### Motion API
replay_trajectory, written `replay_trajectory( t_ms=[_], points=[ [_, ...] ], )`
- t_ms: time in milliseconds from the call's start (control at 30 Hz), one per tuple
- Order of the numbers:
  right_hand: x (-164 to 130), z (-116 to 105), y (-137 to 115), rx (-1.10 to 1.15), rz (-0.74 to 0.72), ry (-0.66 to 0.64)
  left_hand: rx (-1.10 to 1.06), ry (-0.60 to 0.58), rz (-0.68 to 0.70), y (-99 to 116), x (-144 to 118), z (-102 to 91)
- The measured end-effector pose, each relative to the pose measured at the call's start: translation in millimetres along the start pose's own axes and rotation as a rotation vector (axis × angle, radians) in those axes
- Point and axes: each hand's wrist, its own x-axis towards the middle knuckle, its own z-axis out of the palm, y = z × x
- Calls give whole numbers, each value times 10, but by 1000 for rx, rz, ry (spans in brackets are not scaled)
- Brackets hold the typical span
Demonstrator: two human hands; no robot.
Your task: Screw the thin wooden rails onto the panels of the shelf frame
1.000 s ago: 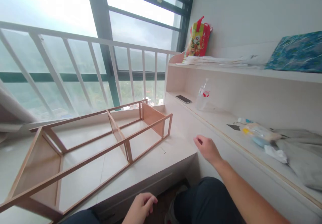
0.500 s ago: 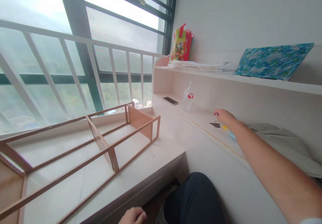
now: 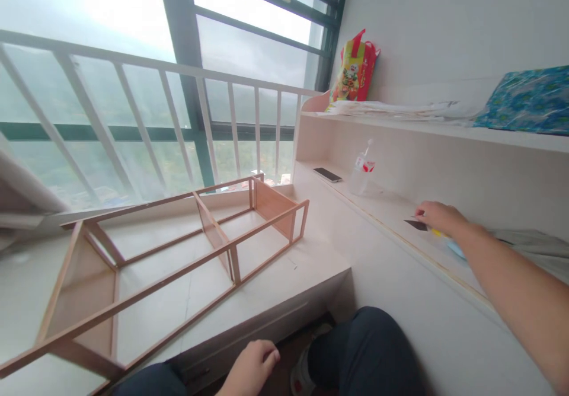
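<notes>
My right hand (image 3: 439, 216) reaches to the lower shelf with its fingertips pinched together over a small dark flat piece (image 3: 415, 224). Whatever may be between those fingertips is too small to make out. Close beneath the wrist lie a yellow item (image 3: 437, 232) and a light blue item (image 3: 456, 250), both partly covered by the arm. My left hand (image 3: 254, 365) hovers low by my knees, fingers curled in and nothing visible in them. To the left, a brown wooden shelf frame (image 3: 233, 245) lies on its side on the white window ledge (image 3: 311, 261).
A phone (image 3: 328, 174) and a plastic bottle (image 3: 363, 169) stand on the lower shelf. Above are papers (image 3: 395, 110), a red and yellow bag (image 3: 355, 73) and a blue patterned item (image 3: 527, 101). Grey cloth (image 3: 533, 248) lies at right. A small pin-like piece (image 3: 292, 263) rests on the ledge.
The view has swung left, so everything appears further right. My left hand has come up further into view. My right hand stays by the dark piece, slightly lower over it.
</notes>
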Motion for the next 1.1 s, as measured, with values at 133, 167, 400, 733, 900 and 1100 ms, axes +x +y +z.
replay_trajectory(
  t_ms=[133, 167, 400, 733, 900, 1100],
  points=[
    [52, 45, -44, 2, -47, 69, -80, 238, 4, -109, -7, -253],
    [49, 39, -108, 17, -73, 141, -66, 325, -11, -155, -8, -335],
    [-603, -145, -1210, 300, -456, 385, 278, 763, -263, -397, 9, -785],
    [-1988, 1436, -2569, 817, -485, -98, 394, 617, -381, -549, 270, -976],
    [-2130, 1908, -3009, 788, -496, -254, 444, 527, -353, -649, 286, -1020],
    [-1932, 2128, -3258, 631, -536, -291, 458, 545, -352, -687, 244, -987]
  ],
)
